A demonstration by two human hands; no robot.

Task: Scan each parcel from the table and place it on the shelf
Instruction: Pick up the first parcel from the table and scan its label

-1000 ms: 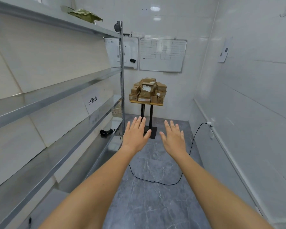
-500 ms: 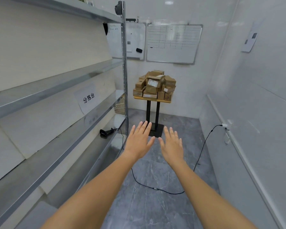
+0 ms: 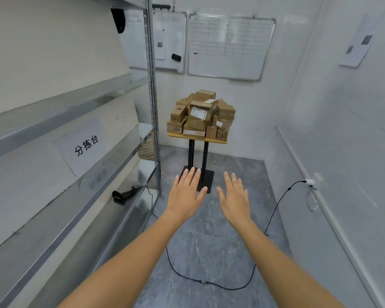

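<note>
While both bare arms reach forward over the grey marble-patterned floor (image 3: 209, 247), the fingers (image 3: 191, 176) of the left hand (image 3: 186, 194) are extended and slightly apart, holding nothing, palm down. The fingers (image 3: 231, 182) of the right hand (image 3: 235, 200) are likewise spread and empty; the two hands hover side by side without touching.

Beyond the fingertips, at the far end of the narrow room, stands a small wooden tabletop (image 3: 198, 138) on two black posts with a flat black base (image 3: 206, 180). The brown cardboard parcels (image 3: 201, 115) lie heaped on it, several bearing white labels, well apart from both hands.

At left runs a grey metal shelf unit (image 3: 65, 210) with several tiers and a perforated upright post (image 3: 152, 96). A black handheld barcode scanner (image 3: 122, 194) lies on a lower tier, near the post; its black cable (image 3: 209, 283) drops to the floor, loops across it and rises to a white wall socket (image 3: 310, 182) on the right wall. A white paper sign with black Chinese characters (image 3: 85, 145) is fixed to the wall behind the shelf. A beige woven basket (image 3: 146, 149) sits at the far end of a tier.

On the back wall hang two whiteboards (image 3: 227, 45), the right one ruled as a grid.
</note>
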